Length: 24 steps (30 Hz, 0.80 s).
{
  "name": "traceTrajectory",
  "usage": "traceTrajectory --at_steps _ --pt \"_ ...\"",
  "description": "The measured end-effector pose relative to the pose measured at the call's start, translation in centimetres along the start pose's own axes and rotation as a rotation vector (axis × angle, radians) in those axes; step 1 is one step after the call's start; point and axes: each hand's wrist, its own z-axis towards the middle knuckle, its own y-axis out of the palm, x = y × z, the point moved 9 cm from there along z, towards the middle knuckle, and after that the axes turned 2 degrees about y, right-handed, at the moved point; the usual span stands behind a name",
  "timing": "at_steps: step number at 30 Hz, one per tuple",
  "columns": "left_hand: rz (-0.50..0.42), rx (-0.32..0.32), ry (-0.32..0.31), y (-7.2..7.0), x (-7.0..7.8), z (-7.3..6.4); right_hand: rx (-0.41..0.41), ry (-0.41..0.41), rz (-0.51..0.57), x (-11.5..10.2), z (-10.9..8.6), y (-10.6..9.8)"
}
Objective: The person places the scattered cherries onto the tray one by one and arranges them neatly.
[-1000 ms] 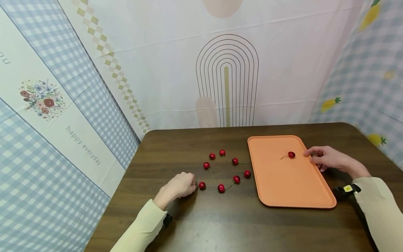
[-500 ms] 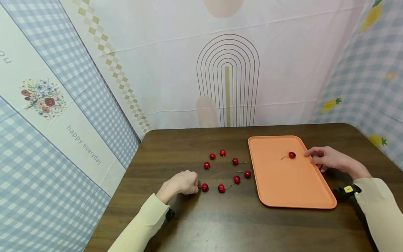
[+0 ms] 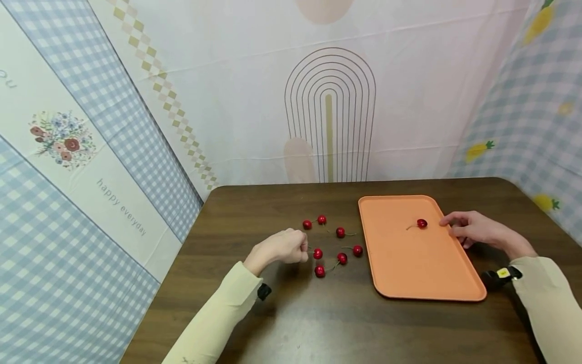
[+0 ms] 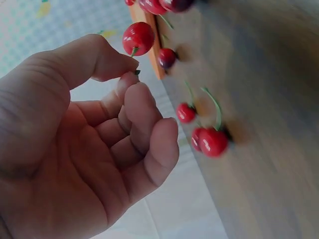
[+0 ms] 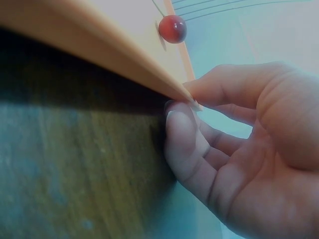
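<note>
My left hand (image 3: pixel 284 246) pinches a red cherry (image 4: pixel 138 38) by its green stem between thumb and index finger, the other fingers curled into the palm. In the head view that cherry shows just right of the knuckles, above the brown table. At the right, my right hand (image 3: pixel 473 230) grips the far right edge of an orange tray (image 3: pixel 409 273), thumb over the rim and fingers beneath in the right wrist view. One cherry (image 5: pixel 173 29) with a stem lies on the tray near that thumb.
Several stemmed cherries lie between the left hand and the tray, including a near cherry (image 3: pixel 320 271), one by the tray (image 3: pixel 357 251) and a far one (image 3: pixel 322 219). The wooden table (image 3: pixel 318 323) ends at a printed cloth backdrop (image 3: pixel 245 111).
My left hand has lifted the cherry by its stem and carried it right and away from me, now covering another cherry in the head view. The right hand and tray stay put.
</note>
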Motion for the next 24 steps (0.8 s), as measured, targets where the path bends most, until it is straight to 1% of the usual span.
traceTrajectory --at_steps 3,8,11,15,21,24 --pt "-0.007 0.014 0.044 -0.6 1.5 1.1 -0.003 0.004 0.008 0.0 0.0 0.0" --pt "0.008 0.031 0.077 -1.1 3.5 2.9 -0.001 0.008 0.014 0.1 -0.1 0.0" --pt "0.014 0.063 0.083 -1.7 4.5 4.1 -0.004 0.010 0.020 0.2 -0.1 0.0" --pt "-0.004 0.111 0.113 -2.3 5.9 5.7 -0.002 0.011 0.025 0.3 -0.1 0.0" --pt "-0.061 0.142 0.145 -2.4 8.1 7.9 0.001 0.005 0.025 0.1 -0.2 -0.1" --pt "-0.069 0.161 0.151 -2.4 9.3 9.3 0.003 0.009 0.027 0.1 -0.2 -0.1"
